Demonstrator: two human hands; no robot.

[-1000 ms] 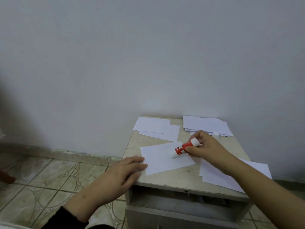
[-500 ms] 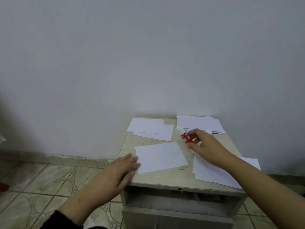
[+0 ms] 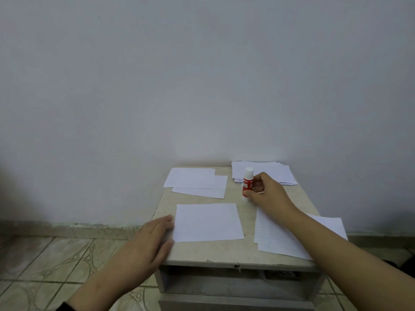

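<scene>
I note the right hand (image 3: 267,194) curled round the glue stick (image 3: 247,185), thumb and fingers gripping its red barrel. The stick stands upright towards the far right of the bench (image 3: 224,252), white cap uppermost, its base at the bench surface. It is just near of the stack of sheets (image 3: 271,171) in the far right corner.

The left hand (image 3: 152,239) lies flat with straight fingers over the near left corner of the bench and holds nothing. Its fingertips meet the left edge of the centre sheet (image 3: 207,222).

The centre sheet lies flat, its near edge set back from the bench's near edge, leaving a bare strip. A bare lane runs between this sheet and the loose sheets (image 3: 276,236) on the near right, which lie under the right forearm. Their right corner reaches the bench's right edge.

Two overlapping sheets (image 3: 195,181) lie at the far left against the wall (image 3: 202,75), with bare bench between them and the centre sheet. Tiled floor (image 3: 56,261) lies left of the bench.
</scene>
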